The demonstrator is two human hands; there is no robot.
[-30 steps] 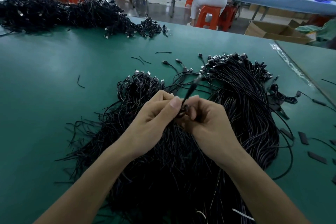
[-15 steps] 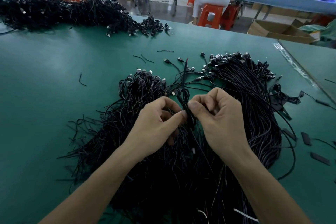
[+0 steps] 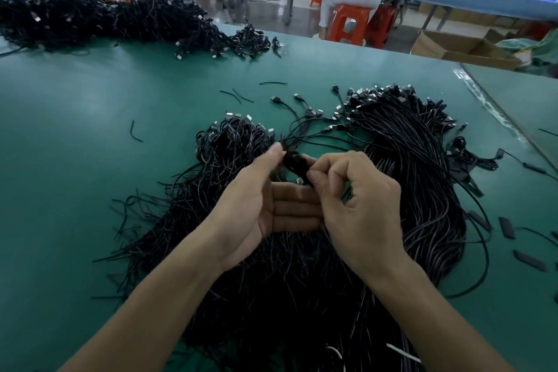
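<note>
L hand (image 3: 262,199) pinches small cable coil (image 3: 294,164) w/ thumb, other fingers flat beneath as support; R hand (image 3: 362,202) grips same coil btwn thumb + index, prob to wind/tie it. Coil held just above big cable heap (image 3: 416,190), centre-near. Cables thin, black, rubbery, glossy; metal plugs (image 3: 377,93) at far ends. Green mat (image 3: 90,160) matte, smooth

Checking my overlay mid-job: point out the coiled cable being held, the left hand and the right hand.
coiled cable (image 3: 293,161): head view, dark loops between the two thumbs.
left hand (image 3: 251,197): head view, base of the thumb.
right hand (image 3: 367,211): head view, back of the hand.
</note>
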